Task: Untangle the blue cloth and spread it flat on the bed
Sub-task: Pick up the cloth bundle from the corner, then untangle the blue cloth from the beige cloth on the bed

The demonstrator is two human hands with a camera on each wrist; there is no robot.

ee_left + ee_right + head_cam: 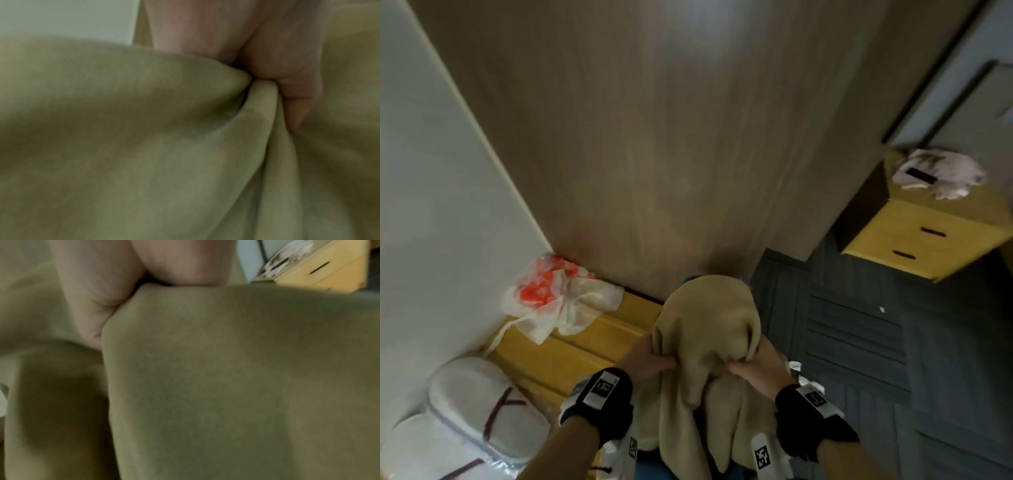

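Observation:
The cloth [705, 318] in my hands looks tan or beige, bunched and hanging in folds; only a sliver of blue [688, 279] shows behind its top edge. My left hand [650, 359] pinches a fold on the cloth's left side, and my right hand [756, 366] grips a fold on its right side. In the left wrist view, the left hand's fingers [287, 73] clamp a gathered ridge of the cloth [144, 146]. The right wrist view shows the right hand's fingers [98, 296] curled over the cloth [226, 369]. No bed is in view.
A wood panel wall [654, 137] stands ahead. A red-printed plastic bag [551, 294] lies on a yellow wooden surface [585, 342] at the left, with wrapped white slippers [476, 404] nearer. A yellow drawer unit [928, 236] carrying a white bundle [938, 174] is at the right, on dark flooring [859, 342].

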